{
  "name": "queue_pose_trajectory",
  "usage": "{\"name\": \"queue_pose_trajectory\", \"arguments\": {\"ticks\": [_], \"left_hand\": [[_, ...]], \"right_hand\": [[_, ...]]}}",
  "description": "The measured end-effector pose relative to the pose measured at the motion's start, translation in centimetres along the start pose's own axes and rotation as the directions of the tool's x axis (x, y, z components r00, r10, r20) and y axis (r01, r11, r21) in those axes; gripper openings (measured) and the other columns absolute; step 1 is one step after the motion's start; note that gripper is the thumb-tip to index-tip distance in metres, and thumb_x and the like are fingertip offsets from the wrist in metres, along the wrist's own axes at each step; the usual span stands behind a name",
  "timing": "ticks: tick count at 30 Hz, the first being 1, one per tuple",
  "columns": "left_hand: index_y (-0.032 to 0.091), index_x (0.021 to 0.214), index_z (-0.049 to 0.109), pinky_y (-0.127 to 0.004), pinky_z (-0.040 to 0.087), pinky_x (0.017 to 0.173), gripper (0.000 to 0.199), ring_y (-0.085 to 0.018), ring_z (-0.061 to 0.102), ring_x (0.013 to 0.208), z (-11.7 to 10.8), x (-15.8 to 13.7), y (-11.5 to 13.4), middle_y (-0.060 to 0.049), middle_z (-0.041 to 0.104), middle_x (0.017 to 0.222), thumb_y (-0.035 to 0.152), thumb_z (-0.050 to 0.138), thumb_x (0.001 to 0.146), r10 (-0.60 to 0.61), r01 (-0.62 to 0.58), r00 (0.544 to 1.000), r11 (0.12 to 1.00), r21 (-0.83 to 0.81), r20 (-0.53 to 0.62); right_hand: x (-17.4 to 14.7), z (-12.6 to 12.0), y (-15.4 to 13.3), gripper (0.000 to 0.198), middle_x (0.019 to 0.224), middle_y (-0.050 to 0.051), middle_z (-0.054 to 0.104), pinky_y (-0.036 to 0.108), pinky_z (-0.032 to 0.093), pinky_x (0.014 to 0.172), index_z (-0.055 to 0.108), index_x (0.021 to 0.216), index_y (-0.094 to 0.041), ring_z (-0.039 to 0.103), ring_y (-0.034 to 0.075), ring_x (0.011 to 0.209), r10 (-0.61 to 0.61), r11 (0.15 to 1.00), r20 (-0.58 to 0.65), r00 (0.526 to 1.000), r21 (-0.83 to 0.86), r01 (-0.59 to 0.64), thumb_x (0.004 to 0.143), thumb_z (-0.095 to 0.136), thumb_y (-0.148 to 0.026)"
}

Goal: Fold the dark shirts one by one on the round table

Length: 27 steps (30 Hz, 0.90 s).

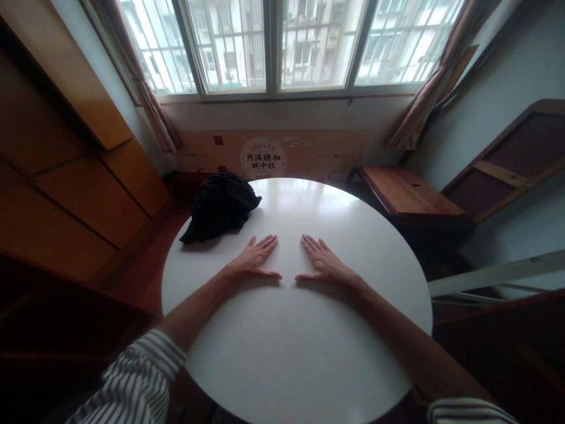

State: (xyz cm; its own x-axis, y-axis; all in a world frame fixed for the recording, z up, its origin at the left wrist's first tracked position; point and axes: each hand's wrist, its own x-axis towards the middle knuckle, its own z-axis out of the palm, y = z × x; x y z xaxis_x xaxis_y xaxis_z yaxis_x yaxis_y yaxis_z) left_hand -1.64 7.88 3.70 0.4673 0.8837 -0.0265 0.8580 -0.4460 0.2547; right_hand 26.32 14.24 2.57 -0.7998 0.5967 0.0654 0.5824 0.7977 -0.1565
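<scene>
My left hand (257,259) lies flat on a round white table (282,353), fingers stretched and thumb spread to the right. Facing it across a small gap, my right hand (323,262) rests palm down in the same way, its thumb pointing left. Neither hand holds anything. A crumpled black cloth (222,206) lies in a heap at the table's far left, beyond my left hand and apart from it. How the cloth is folded cannot be made out.
Behind the table a printed banner (309,154) stands under barred windows. A low wooden bench or side table (410,188) is at the back right. Wooden cabinets (88,200) line the left wall. On the right, a pale rail (498,274) reaches close to the table's edge.
</scene>
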Motion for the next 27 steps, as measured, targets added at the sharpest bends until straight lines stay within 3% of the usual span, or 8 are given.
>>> {"name": "queue_pose_trajectory", "arguments": {"ticks": [22, 27], "left_hand": [[0.016, 0.159, 0.014, -0.055, 0.004, 0.120, 0.116, -0.033, 0.017, 0.150, -0.23, -0.06, 0.13, -0.017, 0.015, 0.162, 0.085, 0.052, 0.073, -0.005, 0.005, 1.000, 1.000, -0.006, -0.011], [0.016, 0.158, 0.019, -0.056, 0.008, 0.120, 0.114, -0.034, 0.021, 0.149, -0.42, -0.14, 0.32, -0.017, 0.019, 0.161, 0.083, 0.055, 0.073, -0.005, 0.005, 1.000, 1.000, 0.005, -0.027]], "right_hand": [[-0.03, 0.47, -0.39, 0.121, 0.160, 0.025, 0.018, 0.052, 0.011, 0.121, 0.017, 0.157, -0.002, 0.015, 0.037, 0.149, 0.006, 1.000, -0.034, 0.999, 0.028, -0.005, 0.076, 0.038, -0.089], [0.00, 0.48, -0.42, 0.118, 0.158, 0.027, 0.025, 0.054, 0.014, 0.120, 0.026, 0.154, -0.002, 0.020, 0.039, 0.148, 0.007, 0.999, -0.064, 0.998, 0.043, -0.005, 0.075, 0.045, -0.087]]}}
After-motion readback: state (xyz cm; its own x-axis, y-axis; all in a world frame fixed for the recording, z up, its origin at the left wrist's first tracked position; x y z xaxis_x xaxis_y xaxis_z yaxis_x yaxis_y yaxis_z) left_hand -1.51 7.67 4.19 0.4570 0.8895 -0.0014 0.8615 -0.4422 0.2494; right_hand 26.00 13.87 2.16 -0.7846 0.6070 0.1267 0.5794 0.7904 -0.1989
